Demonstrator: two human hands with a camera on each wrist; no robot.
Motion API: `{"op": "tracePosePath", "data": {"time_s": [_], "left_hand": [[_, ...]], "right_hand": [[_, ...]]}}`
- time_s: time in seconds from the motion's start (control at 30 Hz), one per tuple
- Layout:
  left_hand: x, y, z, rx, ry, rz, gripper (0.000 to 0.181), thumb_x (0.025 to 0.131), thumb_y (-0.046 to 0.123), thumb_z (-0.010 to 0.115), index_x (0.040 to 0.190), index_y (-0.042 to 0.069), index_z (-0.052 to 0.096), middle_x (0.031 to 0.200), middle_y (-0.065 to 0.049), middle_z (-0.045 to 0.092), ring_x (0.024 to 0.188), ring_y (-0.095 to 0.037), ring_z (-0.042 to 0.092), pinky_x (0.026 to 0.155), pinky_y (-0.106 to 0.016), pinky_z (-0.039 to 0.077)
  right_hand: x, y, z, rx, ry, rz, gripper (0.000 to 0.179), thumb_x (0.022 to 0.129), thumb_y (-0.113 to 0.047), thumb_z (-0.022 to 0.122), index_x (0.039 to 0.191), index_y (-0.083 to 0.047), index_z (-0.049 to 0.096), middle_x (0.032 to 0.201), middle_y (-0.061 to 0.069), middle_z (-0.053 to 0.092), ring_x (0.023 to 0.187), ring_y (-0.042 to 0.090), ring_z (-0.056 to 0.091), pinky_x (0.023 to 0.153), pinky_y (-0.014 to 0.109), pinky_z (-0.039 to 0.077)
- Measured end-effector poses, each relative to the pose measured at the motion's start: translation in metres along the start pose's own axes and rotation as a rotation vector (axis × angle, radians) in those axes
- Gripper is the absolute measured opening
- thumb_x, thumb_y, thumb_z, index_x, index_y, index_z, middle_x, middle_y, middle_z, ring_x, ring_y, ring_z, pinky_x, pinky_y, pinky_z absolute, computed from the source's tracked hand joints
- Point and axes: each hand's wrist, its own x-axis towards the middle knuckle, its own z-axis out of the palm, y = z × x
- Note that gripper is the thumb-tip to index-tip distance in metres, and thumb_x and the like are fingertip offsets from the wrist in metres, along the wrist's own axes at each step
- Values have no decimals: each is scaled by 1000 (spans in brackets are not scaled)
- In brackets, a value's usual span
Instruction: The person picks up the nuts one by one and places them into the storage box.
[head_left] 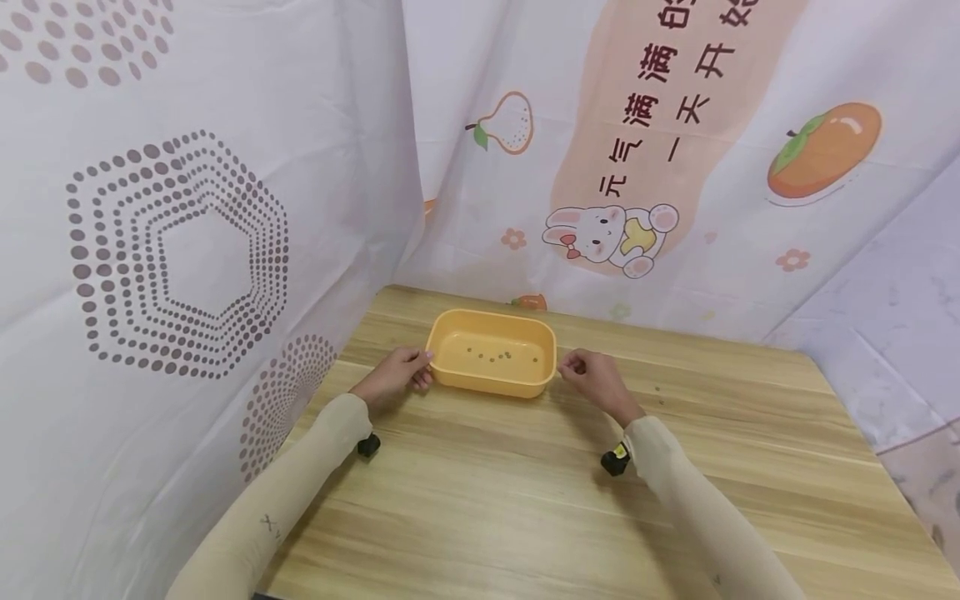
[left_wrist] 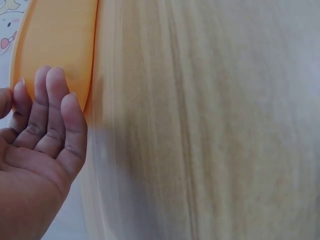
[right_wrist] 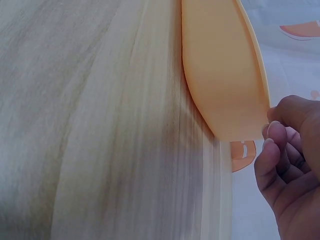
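Note:
An orange-yellow rectangular plastic basin (head_left: 487, 383) stands on the wooden table, its open top facing up. Several tiny dark round pieces (head_left: 492, 360) lie scattered on its floor, too small to identify. At the basin's left end, my left hand (head_left: 393, 372) pinches the rim between thumb and index finger; the other fingers (left_wrist: 57, 82) lie along the outer wall. My right hand (head_left: 596, 379) pinches the rim at the right end, its remaining fingers curled below, as the right wrist view shows. The basin's outer wall (right_wrist: 225, 75) fills the top of that view.
Two tiny dark specks (head_left: 660, 402) lie on the wooden table (head_left: 465, 500) right of my right hand. A white printed curtain (head_left: 480, 225) hangs along the table's back edge, and another patterned cloth (head_left: 202, 267) hangs close on the left.

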Motion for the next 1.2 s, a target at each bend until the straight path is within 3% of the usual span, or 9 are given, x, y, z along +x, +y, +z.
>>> {"op": "tracePosePath", "data": {"time_s": [0.87,1.2], "left_hand": [[-2,1,0,-14,-2,16,38,112,31,47,102,-2,64,92,-13,67,79,-22,64,74,-33,57],[-3,1,0,-18,3,7,37,112,31,48,103,-2,64,92,-13,67,80,-22,64,74,-33,57]], "right_hand": [[4,-9,7,13,-5,-58,7,98,-18,71,96,-11,73,84,-2,70,78,14,65,73,33,54],[3,-9,8,36,-9,-83,6,98,-17,71,97,-12,73,80,-3,68,73,13,61,62,27,49]]}}
